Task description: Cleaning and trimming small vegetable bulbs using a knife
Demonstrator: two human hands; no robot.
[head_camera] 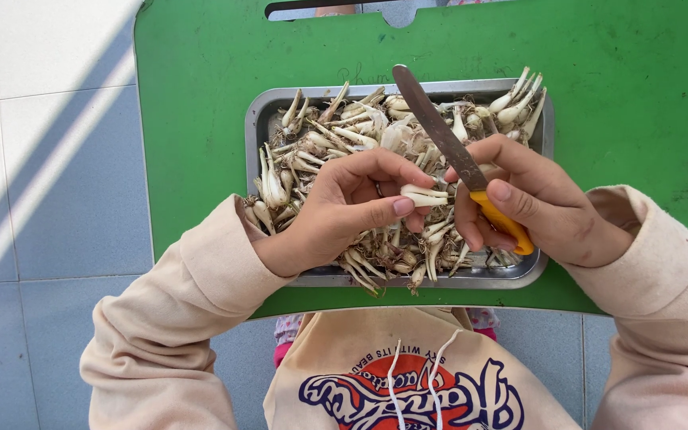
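left hand [344, 211]: closed around one small white bulb [425, 195], pinched between thumb and fingers, held just above the tray.
right hand [531, 203]: wrapped tight on the yellow handle of a knife [459, 155] — blade pointed up and away to the left, its base right beside the held bulb.
tray [258, 119]: metal, rectangular, heaped with pale bulbs [336, 131] that had stems and stringy roots — some spilled over the near edge.
green board [201, 95]: lay under the tray, on a pale tiled floor [49, 159].
sleeves: cream, long, both reached in from the bottom corners.
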